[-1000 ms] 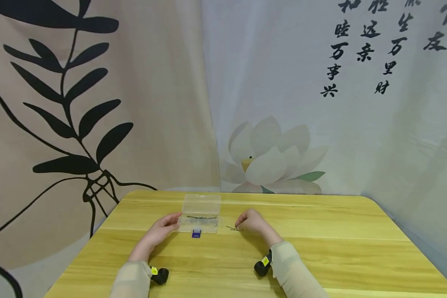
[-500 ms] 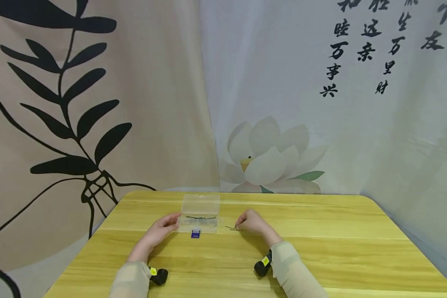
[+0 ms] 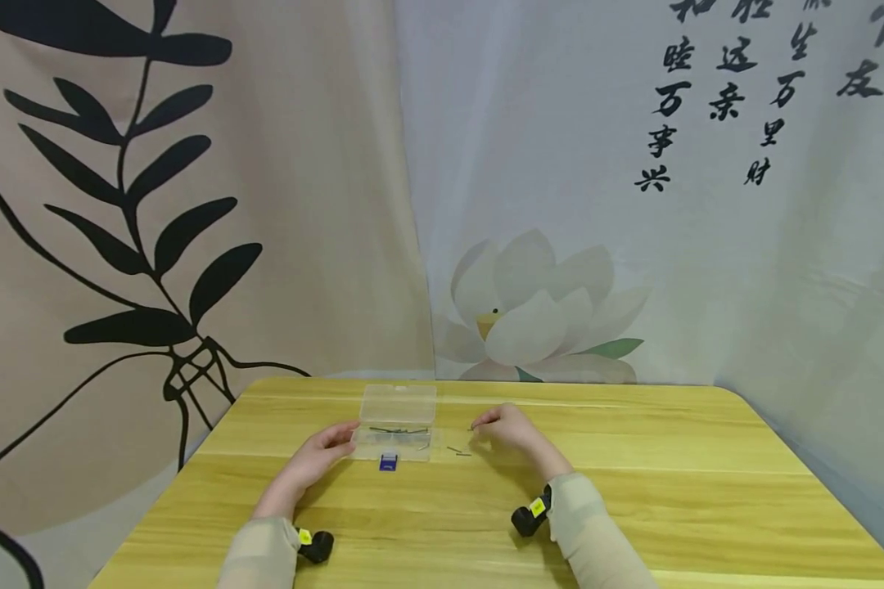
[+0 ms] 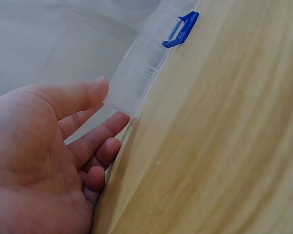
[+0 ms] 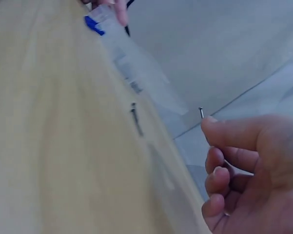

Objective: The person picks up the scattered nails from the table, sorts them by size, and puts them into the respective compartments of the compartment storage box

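A clear plastic box point(image 3: 398, 402) with a blue latch point(image 3: 388, 462) lies with its lid folded back, and several dark screws point(image 3: 398, 430) are inside. My left hand point(image 3: 322, 451) holds the box's left end; in the left wrist view, the thumb lies against the corner of the plastic wall point(image 4: 131, 87) and the fingers are behind and below. Right of the box, my right hand point(image 3: 508, 427) is raised a little, pinching one small screw point(image 5: 201, 112) between thumb and fingers, head end out. Loose screws point(image 5: 136, 119) lie on the table between box and right hand.
The wooden table point(image 3: 633, 507) reaches back to a printed cloth backdrop point(image 3: 545, 164) with leaves, a flower and writing. Each wrist wears a small black camera point(image 3: 530, 513) with a yellow label.
My right hand has lifted off the loose screws, moving slightly back and right with one screw pinched. The left hand and the box have stayed put.
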